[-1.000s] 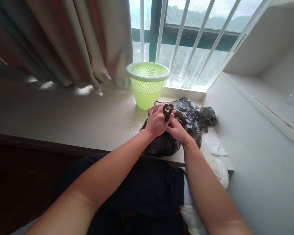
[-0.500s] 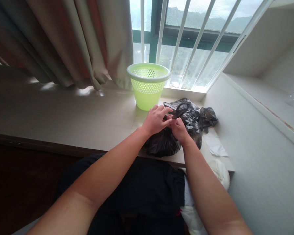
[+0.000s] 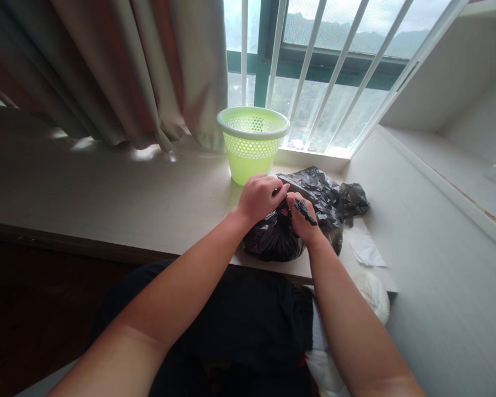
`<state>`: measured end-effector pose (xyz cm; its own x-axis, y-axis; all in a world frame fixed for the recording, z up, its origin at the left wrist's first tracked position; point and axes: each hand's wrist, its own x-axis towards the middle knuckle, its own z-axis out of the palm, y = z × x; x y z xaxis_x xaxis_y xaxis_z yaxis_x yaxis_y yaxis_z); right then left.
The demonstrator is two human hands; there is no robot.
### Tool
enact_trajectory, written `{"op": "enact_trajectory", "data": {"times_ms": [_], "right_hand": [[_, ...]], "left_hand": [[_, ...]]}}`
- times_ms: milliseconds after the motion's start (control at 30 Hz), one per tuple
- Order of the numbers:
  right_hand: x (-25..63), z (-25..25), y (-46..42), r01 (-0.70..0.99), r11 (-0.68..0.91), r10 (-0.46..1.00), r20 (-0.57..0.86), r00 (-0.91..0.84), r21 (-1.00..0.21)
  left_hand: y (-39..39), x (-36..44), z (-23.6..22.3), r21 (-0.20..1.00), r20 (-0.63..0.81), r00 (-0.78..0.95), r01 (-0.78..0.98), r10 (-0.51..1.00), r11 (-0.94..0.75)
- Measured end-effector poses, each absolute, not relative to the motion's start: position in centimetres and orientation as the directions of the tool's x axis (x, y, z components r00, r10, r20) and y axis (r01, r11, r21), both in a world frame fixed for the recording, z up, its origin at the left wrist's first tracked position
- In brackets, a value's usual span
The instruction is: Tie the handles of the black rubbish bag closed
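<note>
Compared with half a second ago, the twisted end [image 3: 307, 213] of the black bag [image 3: 273, 240] is no longer looping up beyond the fingers; it is now lying across the right hand [image 3: 300, 224], and the left hand [image 3: 260, 198] is curling tighter. The bag is sitting on the ledge [image 3: 169, 204], on the near side of the green basket [image 3: 250, 165] and slightly to its right. Right thumb and fingers are closing around the gathered plastic, with the twisted end poking out over them. Left fingers are bending into a narrow curl by the bag's neck; whether they are pinching plastic, I cannot tell.

For good handling, both hands should probably be keeping close to the neck and pulling evenly, since thin plastic could be tearing under a sharp tug. The twisted end is pointing away from the basket, rightward and toward the person, its long axis slanting that way. The bag's body is bulging roundly, showing no clear long axis.

More crumpled black plastic [image 3: 322, 190] is lying to the basket's right, and white paper [image 3: 367, 248] is resting farther right and nearer. A curtain [image 3: 161, 66] is hanging left of the basket; window bars [image 3: 244, 49] are standing behind it.
</note>
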<state>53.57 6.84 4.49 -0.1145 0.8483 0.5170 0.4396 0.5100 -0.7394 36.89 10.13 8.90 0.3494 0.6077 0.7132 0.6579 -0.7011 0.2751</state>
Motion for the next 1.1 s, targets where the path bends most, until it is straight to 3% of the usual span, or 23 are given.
{"op": "enact_trajectory", "data": {"times_ms": [267,500,700,800,900,967,1100], "right_hand": [[53.4,5.9,6.4,0.419,0.489,0.87,0.463,-0.169,-0.765],[53.9,5.8,6.8,0.41,0.453,0.884,0.459,-0.091,-0.791],[54.0,5.5,7.0,0.364,0.4,0.912,0.404,-0.069,-0.841],[54.1,5.4,7.1,0.368,0.384,0.918,0.393,-0.054,-0.847],[54.5,5.3,7.2,0.401,0.373,0.923,0.381,-0.063,-0.837],[55.0,5.1,7.2,0.414,0.368,0.926,0.37,-0.077,-0.833],[55.7,4.8,7.4,0.389,0.354,0.934,0.34,-0.106,-0.851]], "left_hand": [[9.7,36.9,9.4,0.247,0.711,0.355,0.682,0.606,-0.689],[9.1,37.0,10.7,0.284,0.543,0.364,0.768,0.757,-0.574],[7.3,36.8,12.9,0.262,0.313,0.31,0.88,0.898,-0.395],[6.5,36.6,13.9,0.37,0.157,0.32,0.858,0.934,-0.356],[6.5,36.4,14.2,0.589,-0.011,0.441,0.728,0.897,-0.351],[7.0,36.3,13.8,0.715,-0.05,0.502,0.622,0.864,-0.32],[8.4,36.1,12.5,0.856,-0.164,0.43,0.51,0.888,-0.089]]}}
